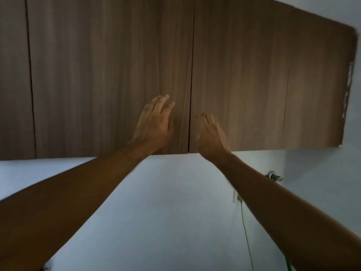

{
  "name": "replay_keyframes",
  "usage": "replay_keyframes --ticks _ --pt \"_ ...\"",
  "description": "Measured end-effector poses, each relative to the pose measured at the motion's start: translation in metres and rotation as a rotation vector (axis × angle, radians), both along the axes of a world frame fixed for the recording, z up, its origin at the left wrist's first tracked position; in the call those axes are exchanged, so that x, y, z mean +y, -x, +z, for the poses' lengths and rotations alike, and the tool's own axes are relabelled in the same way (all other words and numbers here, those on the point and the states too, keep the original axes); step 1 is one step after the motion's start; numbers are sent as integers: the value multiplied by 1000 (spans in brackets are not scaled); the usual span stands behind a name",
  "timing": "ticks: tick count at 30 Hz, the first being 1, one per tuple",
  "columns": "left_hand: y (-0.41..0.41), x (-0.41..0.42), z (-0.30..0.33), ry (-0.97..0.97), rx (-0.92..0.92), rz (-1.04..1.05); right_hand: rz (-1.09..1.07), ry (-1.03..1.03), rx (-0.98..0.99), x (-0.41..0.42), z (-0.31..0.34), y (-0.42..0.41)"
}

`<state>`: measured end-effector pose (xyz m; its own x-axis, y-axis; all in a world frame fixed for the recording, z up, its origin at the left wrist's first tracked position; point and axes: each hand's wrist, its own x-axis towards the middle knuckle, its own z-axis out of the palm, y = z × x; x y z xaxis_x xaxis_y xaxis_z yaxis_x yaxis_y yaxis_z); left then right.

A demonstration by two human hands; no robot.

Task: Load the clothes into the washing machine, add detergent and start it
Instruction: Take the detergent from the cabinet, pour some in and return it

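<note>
Washing machine, clothes and detergent are out of frame; view is tilted up at a wall cabinet (pixel 109 75). Left hand (pixel 154 124) is raised against the lower part of the door left of the centre seam, fingers straight and slightly spread, palm toward the wood, released and holding nothing; looks to be touching or just off the surface, cannot tell which. Right hand (pixel 210 133) is up beside it on the door to the right of the seam (pixel 192 85), fingers extended and close together, motion-blurred, nothing held; contact with the door also unclear. The two hands are near each other, apart, one either side of the seam, both just above the cabinet's bottom edge. Both forearms bare, reaching up and inward from the lower corners of the frame, left from bottom left, right from bottom right. Cabinet doors are flat, dark brown wood-grain laminate with vertical grain, no handles visible, thin dark gaps between panels. A further door (pixel 312 79) at far right has a rough, chipped right edge. Below and right of the cabinet is a plain pale wall (pixel 166 212), smooth and matte. A thin green cord (pixel 246 235) hangs down the wall by the right forearm, with a small wire tangle (pixel 273 176) above it.
</note>
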<state>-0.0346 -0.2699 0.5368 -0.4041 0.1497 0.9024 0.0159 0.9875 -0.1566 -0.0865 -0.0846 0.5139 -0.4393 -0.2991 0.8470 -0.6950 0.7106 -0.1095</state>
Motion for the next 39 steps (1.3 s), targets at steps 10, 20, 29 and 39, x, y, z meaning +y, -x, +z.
replay_keyframes --ticks 10,20,29,39 --pt "45 -53 4 189 -123 175 130 190 -234 -71 -4 44" --pt "68 -45 -5 79 -14 111 168 488 -230 -88 -9 61" --pt "61 -38 -30 282 -202 300 224 479 -304 -80 1 57" --pt "67 -11 -42 285 -141 538 194 419 -271 -75 -5 55"
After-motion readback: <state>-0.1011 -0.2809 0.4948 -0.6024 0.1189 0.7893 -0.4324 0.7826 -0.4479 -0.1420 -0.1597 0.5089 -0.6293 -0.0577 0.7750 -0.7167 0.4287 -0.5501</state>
